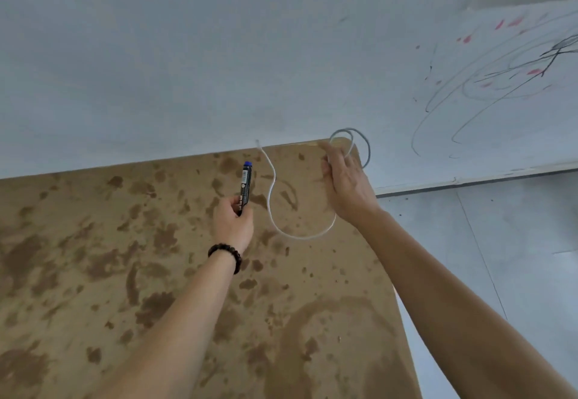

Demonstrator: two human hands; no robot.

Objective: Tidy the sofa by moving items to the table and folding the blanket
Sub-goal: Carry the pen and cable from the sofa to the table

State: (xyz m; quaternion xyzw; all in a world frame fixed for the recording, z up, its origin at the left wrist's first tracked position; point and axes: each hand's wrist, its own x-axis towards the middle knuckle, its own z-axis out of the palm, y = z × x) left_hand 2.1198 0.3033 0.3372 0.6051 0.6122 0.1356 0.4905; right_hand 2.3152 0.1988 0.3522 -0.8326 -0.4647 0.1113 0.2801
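Two things are in your hands above one wide surface, so begin with the surface. It is the brown bench (93,273), covered with dark blotches, and it fills the lower left of the view up to the pale wall (156,54). On the right, the wall carries grey and red scribbles (500,79), and the grey floor (500,242) shows past the bench edge. The sofa and the blanket are not in view.

Your right hand (344,186) is over the far right corner of the bench. Its fingers (328,151) are closed around a white cable (272,189); some loops of the cable stand above the hand, and one long loose end hangs down and curves over the bench between your two hands. Your left hand (233,220), with a dark bead bracelet (226,254) on the wrist, is closed around the lower end of a black marker (245,186) with a blue cap, held nearly upright.

I judge that the step now is to put both items down on the bench. Lower the right hand first until the loops lie flat on the surface, well inside the edge, because this corner is close to the floor side and the cable can slide off. Let the loose end fall inside the loops if you can. Then lay the marker on its side beside the cable, not upright, so it will not roll far.
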